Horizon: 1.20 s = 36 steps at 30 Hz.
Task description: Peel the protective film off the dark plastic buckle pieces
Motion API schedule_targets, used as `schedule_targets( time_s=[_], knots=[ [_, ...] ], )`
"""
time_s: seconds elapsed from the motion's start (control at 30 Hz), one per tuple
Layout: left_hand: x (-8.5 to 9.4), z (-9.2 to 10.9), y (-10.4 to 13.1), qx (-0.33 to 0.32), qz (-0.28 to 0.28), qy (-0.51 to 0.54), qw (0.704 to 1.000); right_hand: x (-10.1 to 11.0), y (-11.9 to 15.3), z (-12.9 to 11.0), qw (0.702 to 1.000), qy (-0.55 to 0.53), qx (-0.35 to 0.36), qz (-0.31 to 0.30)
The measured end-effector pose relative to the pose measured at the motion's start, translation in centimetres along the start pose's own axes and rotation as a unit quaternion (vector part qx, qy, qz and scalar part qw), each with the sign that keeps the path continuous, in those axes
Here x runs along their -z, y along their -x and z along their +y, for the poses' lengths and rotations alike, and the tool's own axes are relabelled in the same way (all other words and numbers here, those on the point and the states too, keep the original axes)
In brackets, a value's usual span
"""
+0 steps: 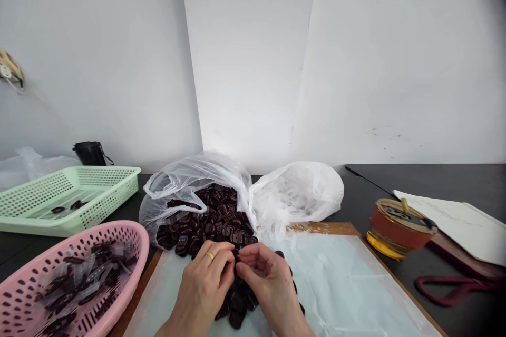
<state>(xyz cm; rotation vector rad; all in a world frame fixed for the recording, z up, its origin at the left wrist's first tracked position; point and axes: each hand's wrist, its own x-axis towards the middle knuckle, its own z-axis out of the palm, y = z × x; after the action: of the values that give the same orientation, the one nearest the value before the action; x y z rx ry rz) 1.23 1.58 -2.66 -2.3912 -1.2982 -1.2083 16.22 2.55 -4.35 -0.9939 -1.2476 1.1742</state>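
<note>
My left hand (205,284), with a ring on one finger, and my right hand (266,279) meet over the work board. Both have their fingertips pinched close together around a small dark piece that the fingers mostly hide. Beneath them lies a loose group of glossy dark brown pieces (237,303) on the pale sheet (336,274). Just beyond, a clear plastic bag (174,184) lies on its side, with many of the same dark pieces (221,216) spilling out of its mouth towards my hands.
At left stand a pink basket (136,253) holding dark pieces with clear strips and a green basket (106,205) with a few pieces. A white bag (316,189) lies behind the board. At right are a tape roll (401,226), red-handled scissors (446,292) and a notebook (458,221).
</note>
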Motion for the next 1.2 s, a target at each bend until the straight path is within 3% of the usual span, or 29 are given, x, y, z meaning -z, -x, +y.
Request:
schedule_targets(
  time_s=[0.27, 0.57, 0.7, 0.8, 0.87, 0.97, 1.13, 1.2],
  knots=[
    [-0.6, -0.1, 0.1, 0.004, -0.021, -0.032, 0.999, 0.0, 0.0, 0.2, 1.000, 0.010, 0.007, 0.002],
    [-1.2, -0.1, 0.5, 0.040, -0.012, 0.051, 0.998, 0.3, 0.2, -1.4, 0.992, 0.117, 0.044, -0.020],
    [-1.0, 0.3, 0.6, 0.108, -0.060, 0.104, 0.987, 0.6, 0.3, -1.3, 0.975, 0.183, 0.121, -0.045],
    [-1.0, 0.2, 0.7, 0.166, -0.088, 0.169, 0.968, 0.8, -0.1, -0.4, 0.986, 0.150, 0.059, -0.049],
    [-1.1, -0.2, 0.8, 0.219, -0.103, 0.244, 0.939, 0.9, -0.5, 0.2, 0.991, 0.130, 0.018, -0.039],
    [-0.9, -1.0, 0.8, 0.275, -0.127, 0.310, 0.901, 1.1, -0.6, 0.5, 0.987, 0.155, 0.034, -0.028],
    [1.3, -0.8, -0.1, 0.269, -0.171, 0.238, 0.917, 1.3, -0.4, 0.2, 0.972, 0.217, 0.087, -0.034],
    [2.3, 0.2, -0.2, 0.234, -0.247, 0.231, 0.912, 1.4, -0.4, 0.2, 0.969, 0.227, 0.092, -0.033]
  ],
)
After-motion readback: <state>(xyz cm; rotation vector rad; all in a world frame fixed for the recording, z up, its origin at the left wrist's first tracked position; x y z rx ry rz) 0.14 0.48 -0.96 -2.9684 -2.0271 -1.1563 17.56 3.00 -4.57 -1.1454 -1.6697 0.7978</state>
